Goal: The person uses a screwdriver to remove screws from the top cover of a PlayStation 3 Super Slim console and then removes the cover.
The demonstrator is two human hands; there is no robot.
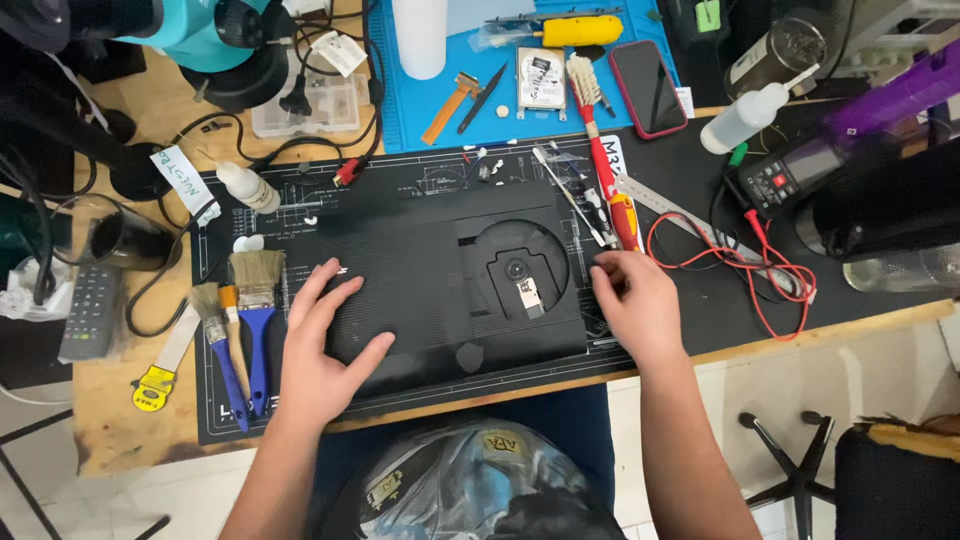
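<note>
Black console casing (430, 280) lies flat on the dark work mat (700, 290) on the desk (120, 420), its cover off over the round disc drive (520, 268), so the opening looks partly done, with the rest of the shell still closed. Left hand (325, 350) presses spread and empty on the shell; right hand (635, 300) grips the right edge, fingers curled. White paper tags hang on the cables (185, 180); a white-labelled dropper bottle (248, 188) stands behind the paintbrushes (245, 320).
</note>
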